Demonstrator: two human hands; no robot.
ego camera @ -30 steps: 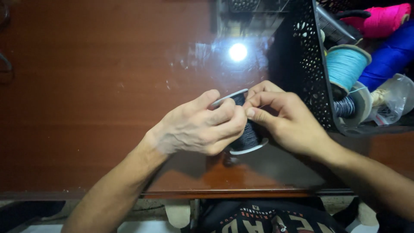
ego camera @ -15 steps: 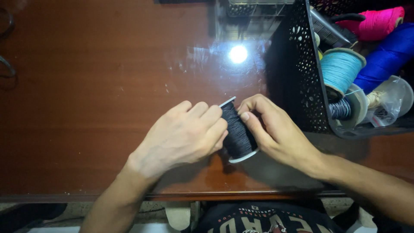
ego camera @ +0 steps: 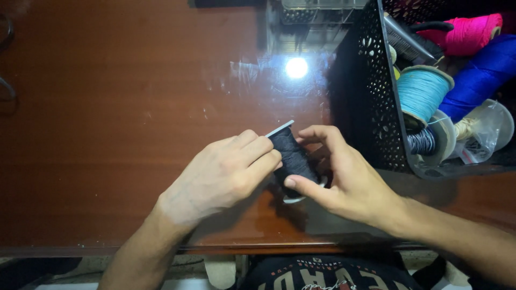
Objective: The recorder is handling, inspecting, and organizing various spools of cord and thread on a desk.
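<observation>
A spool of black thread point(ego camera: 293, 157) with pale rims lies tilted just above the glossy brown tabletop point(ego camera: 107, 107), near its front edge. My left hand point(ego camera: 223, 172) grips the spool from the left, fingers curled against the thread. My right hand point(ego camera: 344, 177) holds it from the right, thumb pressed on the lower part and fingers arched over the top. Both hands are on the same spool.
A black perforated basket point(ego camera: 376, 96) stands at the right, holding a light blue thread spool point(ego camera: 422, 91), a dark blue one point(ego camera: 478, 75), a pink one point(ego camera: 465, 33) and a clear plastic bag point(ego camera: 484, 131). A lamp's glare point(ego camera: 296, 67) shines on the table.
The spool has been turned between my hands and now sits more upright. My left fingers slid along its side; my right thumb moved down onto the thread.
</observation>
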